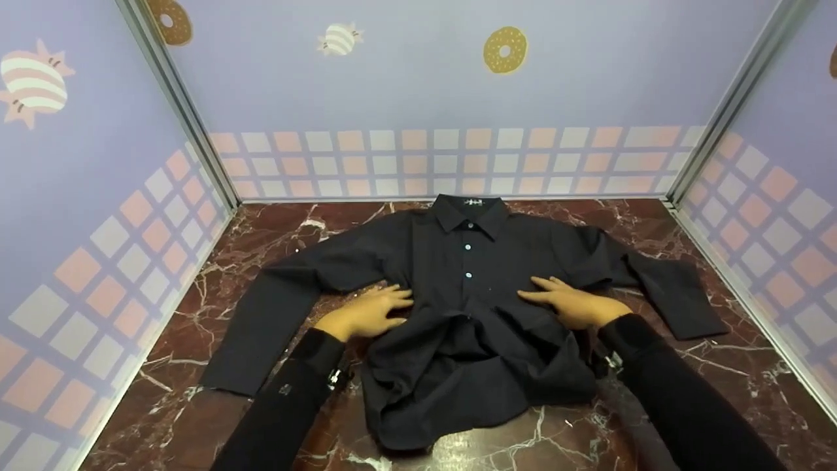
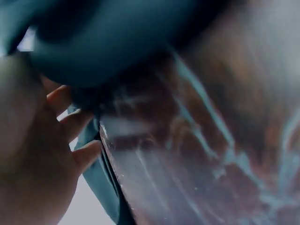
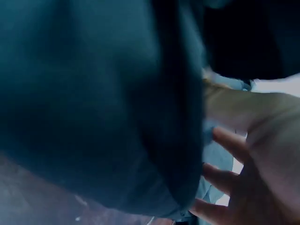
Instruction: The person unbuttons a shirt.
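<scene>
A black shirt [image 1: 438, 268] lies front up on the brown marbled table [image 1: 163, 399], with its collar [image 1: 448, 214] near the back wall [image 1: 425, 85] and its hem toward the person. Both sleeves of the shirt spread out to the sides and bend downward. Pale buttons [image 1: 468, 247] run down the upper front, while the lower part is bunched in loose folds.

The left hand [image 1: 365, 314] touches the shirt's side just below the armpit, its thumb held away from the fingers. In the left wrist view these fingers are slightly parted and reach to the cloth. The right hand [image 1: 577, 305] rests at the opposite side of the shirt, below the other armpit, with its fingers stretched inward over the front; in the right wrist view they are spread apart, though a blurred fold hides some of the tips. I cannot tell whether either hand presses down on the cloth.

The person wears dark sleeves. The walls carry pink and white squares, with doughnut and striped candy pictures above
</scene>
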`<state>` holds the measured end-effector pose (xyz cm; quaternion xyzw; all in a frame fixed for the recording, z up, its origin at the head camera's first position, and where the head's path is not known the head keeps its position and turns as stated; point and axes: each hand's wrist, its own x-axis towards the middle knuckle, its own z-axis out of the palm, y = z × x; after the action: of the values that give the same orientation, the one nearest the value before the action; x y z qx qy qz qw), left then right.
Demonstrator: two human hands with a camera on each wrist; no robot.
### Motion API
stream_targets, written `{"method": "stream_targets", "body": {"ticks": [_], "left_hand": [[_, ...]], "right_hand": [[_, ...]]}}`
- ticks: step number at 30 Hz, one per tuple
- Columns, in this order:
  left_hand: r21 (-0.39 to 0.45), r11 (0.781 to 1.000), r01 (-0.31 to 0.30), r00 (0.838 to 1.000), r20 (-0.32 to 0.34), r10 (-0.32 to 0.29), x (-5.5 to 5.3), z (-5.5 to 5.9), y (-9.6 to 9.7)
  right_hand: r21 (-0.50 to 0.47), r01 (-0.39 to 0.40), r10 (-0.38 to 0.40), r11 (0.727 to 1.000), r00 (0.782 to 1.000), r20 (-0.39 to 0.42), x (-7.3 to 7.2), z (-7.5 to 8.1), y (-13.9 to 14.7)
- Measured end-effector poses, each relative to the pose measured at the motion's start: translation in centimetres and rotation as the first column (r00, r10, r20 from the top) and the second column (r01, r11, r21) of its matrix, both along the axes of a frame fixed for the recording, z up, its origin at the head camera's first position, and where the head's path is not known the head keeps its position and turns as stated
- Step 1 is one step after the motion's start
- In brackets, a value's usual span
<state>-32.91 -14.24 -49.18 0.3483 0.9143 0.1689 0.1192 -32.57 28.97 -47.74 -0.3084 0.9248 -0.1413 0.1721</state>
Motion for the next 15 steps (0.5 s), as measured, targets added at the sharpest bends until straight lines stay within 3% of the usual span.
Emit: {"method": "stream_targets", "body": {"ticks": [4, 8, 11, 15], "left_hand": [[-0.142, 0.985, -0.095, 0.995, -0.008, 0.095, -0.6, 0.2, 0.1], [-0.217, 0.964, -0.156, 0.988, -0.027, 0.154, -1.2, 0.5, -0.8], [-0.229, 0.951, -0.21, 0.977, -0.025, 0.21, -1.6, 0.4, -1.4], [-0.163, 0.955, -0.246, 0.967, -0.112, 0.229, -1.7, 0.1, -1.5]], "right_hand": [[0.023, 0.042, -0.043, 0.999, 0.998, 0.056, -0.9, -0.1, -0.8], [-0.003, 0.064, -0.064, 0.998, 0.994, 0.085, -2.3, -0.5, -1.3], [-0.034, 0.124, -0.121, 0.992, 0.988, 0.101, -3.1, -0.7, -1.8], [-0.074, 0.144, -0.152, 0.987, 0.983, -0.107, -3.5, -0.3, -3.1]]}}
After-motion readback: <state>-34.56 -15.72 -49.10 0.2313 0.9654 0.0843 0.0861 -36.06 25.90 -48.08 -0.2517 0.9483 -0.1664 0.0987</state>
